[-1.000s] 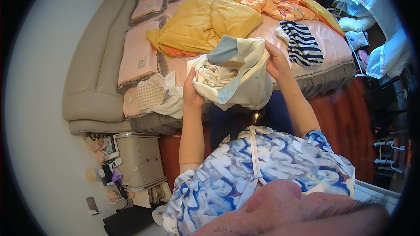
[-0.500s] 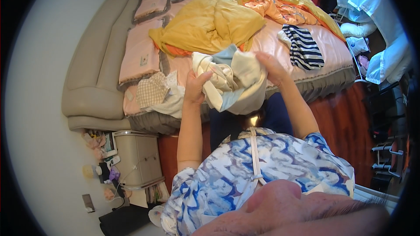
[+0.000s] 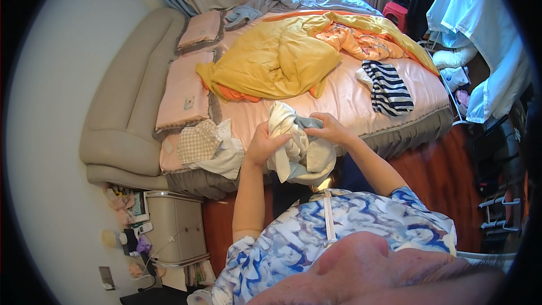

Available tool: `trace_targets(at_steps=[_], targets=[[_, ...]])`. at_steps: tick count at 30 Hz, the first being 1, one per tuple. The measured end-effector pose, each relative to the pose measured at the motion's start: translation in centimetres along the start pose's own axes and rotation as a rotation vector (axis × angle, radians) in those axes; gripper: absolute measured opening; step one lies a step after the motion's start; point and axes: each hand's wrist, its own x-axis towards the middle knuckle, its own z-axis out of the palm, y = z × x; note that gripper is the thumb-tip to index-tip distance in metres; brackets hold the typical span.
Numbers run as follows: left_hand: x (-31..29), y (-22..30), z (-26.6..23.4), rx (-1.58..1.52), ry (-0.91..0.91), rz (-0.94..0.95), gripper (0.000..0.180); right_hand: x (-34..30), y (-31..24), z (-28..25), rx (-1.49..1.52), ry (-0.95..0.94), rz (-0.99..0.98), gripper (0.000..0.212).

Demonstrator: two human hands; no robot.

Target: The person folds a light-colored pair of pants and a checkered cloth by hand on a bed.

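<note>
A bunched cream cloth garment [image 3: 305,155] with grey-blue parts hangs between my hands in front of the near bed edge; its exact kind cannot be made out through the folds. My left hand [image 3: 263,146] grips its left side, thumb lying on top. On its upper right side, my right hand [image 3: 329,129] pinches a grey-blue part of the cloth. Beyond my right hand, a black-and-white striped garment [image 3: 389,87] lies on the pink bed sheet [image 3: 333,99]. To the left of my left hand, a beige checked cloth [image 3: 199,142] rests over a white cloth [image 3: 226,155] at the bed's edge.
A crumpled yellow quilt [image 3: 276,51] with orange lining covers the bed's middle. Pink pillows [image 3: 183,93] lean by the beige headboard [image 3: 127,79]. A nightstand [image 3: 175,226] stands at lower left. White clothes [image 3: 480,34] hang at right above the wooden floor [image 3: 423,175].
My right hand has moved inward, closer to my left. The cream garment, spread wider before, is now gathered into a smaller bundle. The view has tilted up, showing more curtain and window.
</note>
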Motion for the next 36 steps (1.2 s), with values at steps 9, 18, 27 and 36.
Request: trace_targets(at_steps=[9, 18, 27, 36], targets=[[0.9, -1.7, -0.5, 1.114, 0.49, 0.045, 0.033, -1.3, -10.5, -3.1, -0.382, 0.799, -0.394, 0.01], [1.1, 0.5, -0.6, 0.887, 0.528, 0.309, 0.033, -0.5, -10.3, -7.8, -0.348, 0.971, -0.498, 0.012], [6.6, 5.2, -1.9, 0.967, 0.694, 0.519, 0.024, 2.9, -7.4, -12.1, -0.476, 0.829, -0.34, 0.018], [8.7, 7.5, -6.2, 0.824, 0.556, 0.469, 0.023, 3.0, -6.7, -13.1, 0.094, 0.702, -0.277, 0.021]])
